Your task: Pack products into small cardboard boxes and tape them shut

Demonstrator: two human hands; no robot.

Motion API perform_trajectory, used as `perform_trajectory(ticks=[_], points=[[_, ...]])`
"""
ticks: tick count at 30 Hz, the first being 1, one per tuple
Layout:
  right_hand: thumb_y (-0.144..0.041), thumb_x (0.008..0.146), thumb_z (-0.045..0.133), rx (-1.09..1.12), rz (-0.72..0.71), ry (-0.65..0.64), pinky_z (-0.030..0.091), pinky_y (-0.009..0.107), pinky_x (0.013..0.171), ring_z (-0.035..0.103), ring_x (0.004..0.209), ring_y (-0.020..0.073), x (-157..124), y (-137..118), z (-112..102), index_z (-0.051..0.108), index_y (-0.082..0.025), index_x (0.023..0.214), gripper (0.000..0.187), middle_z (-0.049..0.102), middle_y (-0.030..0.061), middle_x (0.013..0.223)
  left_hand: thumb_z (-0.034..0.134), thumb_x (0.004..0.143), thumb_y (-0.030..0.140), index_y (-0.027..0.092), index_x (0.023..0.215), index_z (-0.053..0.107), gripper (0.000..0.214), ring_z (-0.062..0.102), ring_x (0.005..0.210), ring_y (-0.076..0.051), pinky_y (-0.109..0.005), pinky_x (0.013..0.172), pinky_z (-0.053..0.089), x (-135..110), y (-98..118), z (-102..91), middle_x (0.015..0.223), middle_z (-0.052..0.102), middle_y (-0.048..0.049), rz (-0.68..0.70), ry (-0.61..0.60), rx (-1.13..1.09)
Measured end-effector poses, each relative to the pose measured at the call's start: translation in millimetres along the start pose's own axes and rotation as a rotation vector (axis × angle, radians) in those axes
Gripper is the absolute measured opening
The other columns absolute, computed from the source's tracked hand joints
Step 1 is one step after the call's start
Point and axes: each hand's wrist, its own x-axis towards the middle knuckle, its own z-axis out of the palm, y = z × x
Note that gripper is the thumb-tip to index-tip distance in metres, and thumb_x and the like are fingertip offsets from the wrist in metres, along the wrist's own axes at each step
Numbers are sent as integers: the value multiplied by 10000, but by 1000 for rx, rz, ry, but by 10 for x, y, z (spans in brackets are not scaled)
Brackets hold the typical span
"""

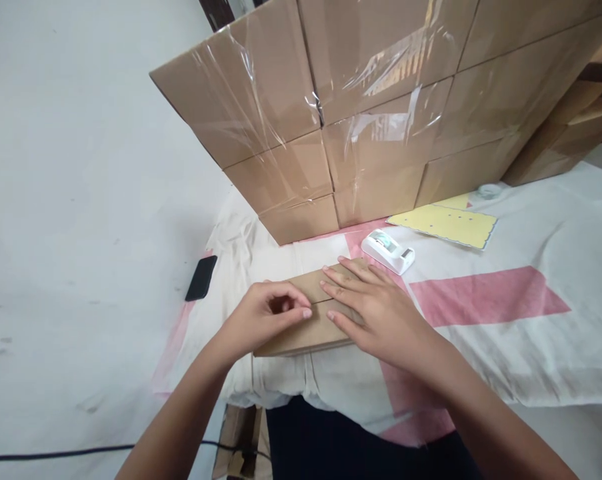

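Note:
A small brown cardboard box (313, 330) lies on the cloth in front of me, with a seam running along its top between two flaps. Flat on its right part rests my right hand (363, 300), fingers spread across the flaps. My left hand (268, 310) is over the left part of the box, thumb and fingertips pinched together at the seam. Whatever those fingertips hold, if anything, is too small or hidden to see. Just beyond my right hand stands a white tape dispenser (388, 251).
A tall stack of taped cardboard boxes (381, 160) rises behind the box. Yellow scalloped paper (445, 225) and a clear tape roll (489, 191) lie at right. A black phone (201, 278) is at the left edge of the pink-and-white cloth (521, 353). A black cable (55, 455) runs below.

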Motion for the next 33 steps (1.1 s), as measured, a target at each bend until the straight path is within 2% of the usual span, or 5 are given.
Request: perform_trajectory(ticks=[10,15,21,26,33], points=[[-335,1012,567,15,4,-5,387,602,1218,444,1492,327,-6,7,8,677,-229,1375,394,583,38,1528,801,817,396,198,811,742,207,408,605,-101,-253,572,319,0,-32,-15,614,491,41,-87,-75,-132],[-334,1006,572,30,9,-11,399,613,1204,451,1486,336,0,9,2,676,-247,1379,396,579,43,1531,765,858,306,218,854,696,111,570,845,-136,-274,759,441,6,23,0,957,679,-13,69,-55,-5],[-340,1013,561,36,12,-6,390,593,1212,447,1488,332,1,9,4,683,-248,1360,379,584,32,1528,708,893,282,220,883,692,65,481,635,-105,-256,614,383,16,47,32,771,698,35,-9,-28,66],[-343,1012,561,39,21,-8,381,594,1216,446,1486,329,4,0,2,683,-232,1357,382,588,39,1525,737,868,288,248,893,696,63,492,628,-114,-305,701,395,20,30,127,760,705,60,-13,22,239],[-347,1008,579,21,0,-2,397,602,1205,473,1467,334,1,13,3,694,-251,1335,360,589,34,1523,778,832,459,314,1120,681,337,579,1098,-281,-441,952,382,18,-11,121,1146,702,-24,43,178,540]])
